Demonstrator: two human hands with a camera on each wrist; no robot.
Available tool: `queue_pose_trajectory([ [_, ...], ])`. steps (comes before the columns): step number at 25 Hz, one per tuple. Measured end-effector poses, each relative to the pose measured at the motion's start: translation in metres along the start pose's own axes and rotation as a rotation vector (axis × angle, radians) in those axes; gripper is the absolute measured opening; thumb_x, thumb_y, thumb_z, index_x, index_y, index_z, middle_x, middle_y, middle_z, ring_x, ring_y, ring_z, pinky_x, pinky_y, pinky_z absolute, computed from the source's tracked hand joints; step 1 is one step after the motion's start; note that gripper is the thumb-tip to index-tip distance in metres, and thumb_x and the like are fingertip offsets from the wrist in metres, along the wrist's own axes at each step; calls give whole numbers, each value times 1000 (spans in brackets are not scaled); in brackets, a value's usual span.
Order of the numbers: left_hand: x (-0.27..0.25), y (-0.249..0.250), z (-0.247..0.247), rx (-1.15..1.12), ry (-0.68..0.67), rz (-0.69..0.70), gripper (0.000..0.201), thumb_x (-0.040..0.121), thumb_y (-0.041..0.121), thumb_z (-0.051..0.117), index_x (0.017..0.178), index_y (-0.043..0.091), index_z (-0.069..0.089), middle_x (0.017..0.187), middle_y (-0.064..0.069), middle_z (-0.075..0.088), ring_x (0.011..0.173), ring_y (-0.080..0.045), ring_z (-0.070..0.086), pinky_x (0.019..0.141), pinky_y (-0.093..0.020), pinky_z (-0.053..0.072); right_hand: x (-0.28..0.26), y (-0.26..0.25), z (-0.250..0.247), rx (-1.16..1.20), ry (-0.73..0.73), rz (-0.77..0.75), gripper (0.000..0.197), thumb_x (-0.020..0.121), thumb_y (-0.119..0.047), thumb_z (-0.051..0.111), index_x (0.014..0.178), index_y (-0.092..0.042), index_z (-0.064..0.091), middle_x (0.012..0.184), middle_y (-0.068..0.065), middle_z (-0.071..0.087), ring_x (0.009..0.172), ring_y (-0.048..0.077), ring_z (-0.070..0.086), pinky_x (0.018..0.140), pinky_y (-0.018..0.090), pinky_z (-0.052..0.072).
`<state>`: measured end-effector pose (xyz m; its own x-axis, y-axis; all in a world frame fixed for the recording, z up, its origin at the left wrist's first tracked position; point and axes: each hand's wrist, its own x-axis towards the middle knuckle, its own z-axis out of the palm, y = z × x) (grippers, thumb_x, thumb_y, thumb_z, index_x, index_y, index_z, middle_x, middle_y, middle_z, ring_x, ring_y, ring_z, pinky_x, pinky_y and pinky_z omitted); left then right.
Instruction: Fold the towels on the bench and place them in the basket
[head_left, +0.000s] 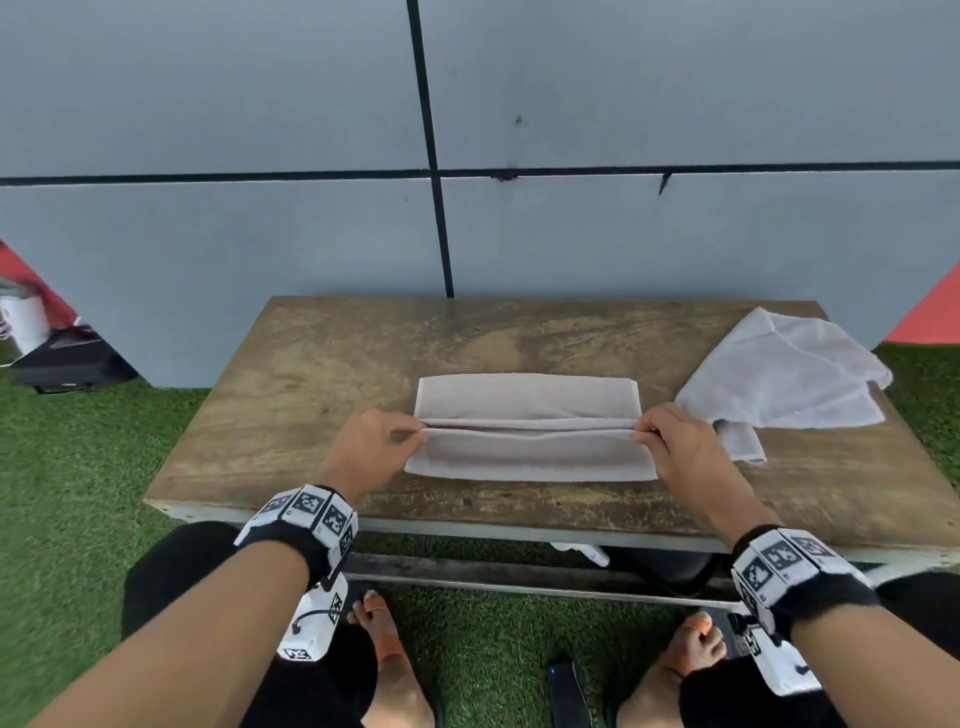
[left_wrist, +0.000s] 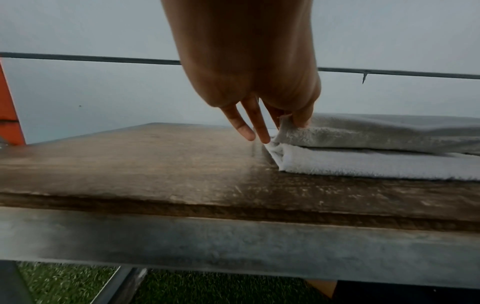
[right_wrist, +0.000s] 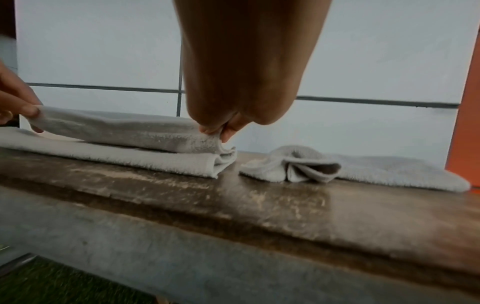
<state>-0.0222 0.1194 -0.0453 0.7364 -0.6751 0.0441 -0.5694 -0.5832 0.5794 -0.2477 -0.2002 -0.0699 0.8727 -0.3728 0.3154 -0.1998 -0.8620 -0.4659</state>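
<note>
Towel (head_left: 530, 415) lies lengthwise left-to-right on the worktop (head_left: 311, 364) — my left grip (head_left: 371, 447) and right grip (head_left: 680, 447) pinch its ends; bare wood left, second towel (head_left: 784, 374) right.

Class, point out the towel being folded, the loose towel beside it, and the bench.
folded towel (head_left: 527, 397), head view, far flat layer.
loose towel (head_left: 784, 379), head view, crumpled middle.
bench (head_left: 291, 395), head view, bare wooden top.

Left hand (head_left: 371, 449), right hand (head_left: 680, 449) pinch towel (head_left: 530, 395) ends on bench (head_left: 322, 364).
</note>
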Motion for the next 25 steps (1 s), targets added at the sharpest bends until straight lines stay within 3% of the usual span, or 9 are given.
queue_pose_trajectory([
  [2,-5,9,-6,-31,45,21,17,95,20,65,102,13,78,90,5,75,41,12,50,43,-3,37,0,-1,-8,-4,1,-5,5,94,-4,62,90,-5,65,89,5,63,75,25,61,68,36,50],
  [5,-2,14,-14,34,47,66,17,99,26,57,91,21,72,78,5,72,40,0,48,42,-11,34,4,-4,-20,26,3,71,10,98,-13,56,88,-10,57,81,3,61,71,23,58,62,44,51],
  [8,2,13,-18,97,-11,69,19,100,29,53,88,23,65,68,0,66,44,-7,46,47,-24,39,9,-11,-28,16,-43,105,14,100,-14,54,86,-9,53,76,3,58,68,20,54,59,38,46],
  [10,5,14,-21,116,-26,62,18,100,29,54,91,21,68,74,1,69,54,-12,56,55,-27,46,11,-13,-32,29,-50,107,15,98,-14,57,85,-8,55,74,2,58,67,18,53,56,29,41],
  [13,6,10,-21,149,-49,66,18,98,30,59,92,19,73,81,5,71,60,-6,59,59,-21,46,11,-12,-35,40,-101,118,16,96,-18,61,85,-7,57,72,-3,56,66,12,50,55,21,33],
  [15,6,8,-18,180,-96,72,18,96,29,62,92,18,75,84,8,72,60,2,58,60,-14,43,8,-8,-33,-2,-183,90,18,96,-21,62,83,-9,57,75,-7,54,68,13,50,59,21,34],
  [16,5,6,-14,193,-129,68,19,96,29,63,93,17,77,87,6,74,66,1,62,64,-15,46,7,-6,-30,-23,-235,84,18,96,-23,62,82,-13,57,77,-8,53,71,15,51,63,23,36],
  [19,6,-4,-2,235,-234,50,26,96,30,61,90,10,77,90,-4,76,81,-19,69,76,-33,57,2,-1,-22,-30,-352,103,19,96,-21,63,78,-20,56,82,-8,56,77,14,54,71,26,40],
  [25,14,-12,6,296,-290,61,33,98,31,52,78,12,69,87,-9,74,78,-23,68,74,-40,57,2,0,-20,-2,-427,192,24,102,-10,45,95,-14,67,92,-5,63,82,12,57,66,16,38],
])
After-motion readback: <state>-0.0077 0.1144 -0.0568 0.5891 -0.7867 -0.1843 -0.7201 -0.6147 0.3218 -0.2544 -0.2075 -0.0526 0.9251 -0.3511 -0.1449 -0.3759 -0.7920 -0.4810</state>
